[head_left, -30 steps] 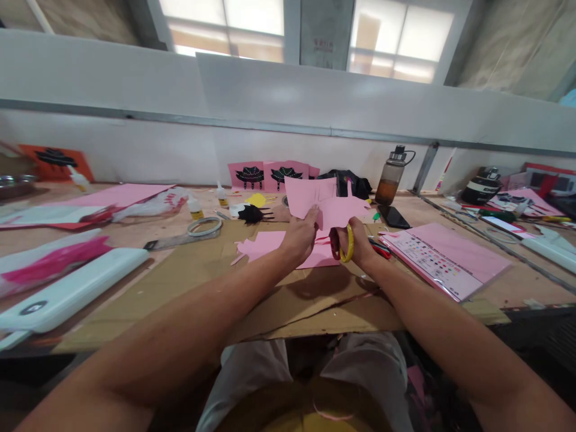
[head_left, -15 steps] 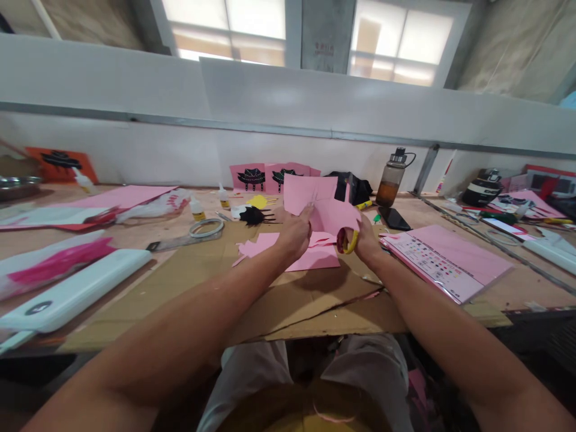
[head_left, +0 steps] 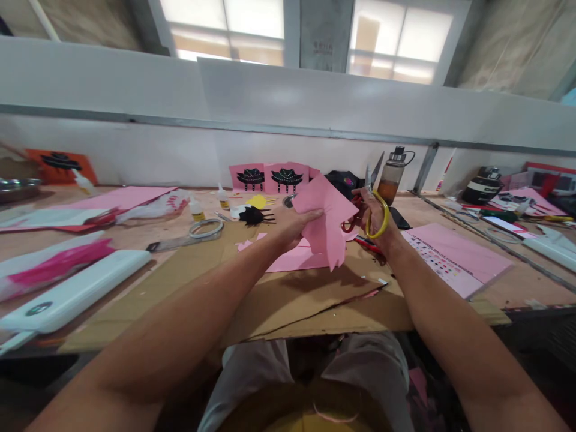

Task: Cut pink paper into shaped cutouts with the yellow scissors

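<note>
A cut pink sheet (head_left: 324, 219) is raised over the cardboard (head_left: 288, 306), its edge pinched by my left hand (head_left: 294, 229), thumb on top. Just right of the sheet, my right hand (head_left: 371, 219) is closed on scissors with yellow and red handles (head_left: 378, 222). The scissor blades point up and away and are spread apart. Under the raised sheet, more pink paper (head_left: 297, 259) lies on the cardboard, partly hidden. Another tool with red handles rests by my right wrist, mostly covered.
Glue bottles (head_left: 197, 210), a tape ring (head_left: 206, 228) and a black paper cutout (head_left: 252, 216) lie left of centre. A white device (head_left: 76, 288) sits at far left. Rightward are a drink bottle (head_left: 390, 180), a phone (head_left: 399, 219) and a pink pack (head_left: 454, 258).
The pink sheet has turned and hangs lower at its right side. My right hand has moved up and right, bringing the scissors away from the paper, with their blades now showing.
</note>
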{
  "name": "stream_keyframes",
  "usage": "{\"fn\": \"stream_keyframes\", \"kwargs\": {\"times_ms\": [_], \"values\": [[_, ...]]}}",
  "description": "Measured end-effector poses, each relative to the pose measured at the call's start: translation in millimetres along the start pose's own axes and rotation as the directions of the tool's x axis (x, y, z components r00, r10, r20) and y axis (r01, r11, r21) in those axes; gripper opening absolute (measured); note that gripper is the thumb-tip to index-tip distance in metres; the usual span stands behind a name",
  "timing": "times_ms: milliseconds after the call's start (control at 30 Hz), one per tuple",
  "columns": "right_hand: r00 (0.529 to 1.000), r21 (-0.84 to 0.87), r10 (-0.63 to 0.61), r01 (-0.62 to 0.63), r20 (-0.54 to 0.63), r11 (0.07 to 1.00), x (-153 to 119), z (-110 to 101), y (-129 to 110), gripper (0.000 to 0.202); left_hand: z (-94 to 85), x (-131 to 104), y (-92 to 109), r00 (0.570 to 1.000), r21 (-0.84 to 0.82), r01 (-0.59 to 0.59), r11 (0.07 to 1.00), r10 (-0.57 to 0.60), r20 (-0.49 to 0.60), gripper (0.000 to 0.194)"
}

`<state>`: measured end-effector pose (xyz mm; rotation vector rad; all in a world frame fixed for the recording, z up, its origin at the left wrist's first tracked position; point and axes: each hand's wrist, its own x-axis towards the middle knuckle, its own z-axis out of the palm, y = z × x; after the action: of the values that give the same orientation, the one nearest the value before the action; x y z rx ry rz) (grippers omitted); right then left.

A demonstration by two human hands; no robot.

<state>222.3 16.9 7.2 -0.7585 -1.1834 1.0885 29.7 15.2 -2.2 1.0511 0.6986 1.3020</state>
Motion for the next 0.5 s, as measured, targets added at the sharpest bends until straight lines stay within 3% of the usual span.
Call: {"fn": "stream_keyframes", "kwargs": {"times_ms": [133,300,500], "values": [[0.997,0.012,0.035,-0.036,0.063,0.999,-6.9,4.6,0.4,0.028,-4.5,-0.1,-0.2,0.996,0.172,0.026,0.985,-0.039,0.074,0.021],[0.990,-0.072,-0.018,0.028,0.138,0.997,-9.8,4.8,2.9,0.028,-5.8,-0.8,-2.4,0.986,0.166,-0.036,0.986,0.008,0.164,0.024],[0.991,-0.073,-0.090,0.097,0.096,0.993,-6.3,4.0,4.0,0.034,-5.0,-4.1,-0.8,0.977,0.112,0.119,0.987,-0.136,0.162,0.026]]}}
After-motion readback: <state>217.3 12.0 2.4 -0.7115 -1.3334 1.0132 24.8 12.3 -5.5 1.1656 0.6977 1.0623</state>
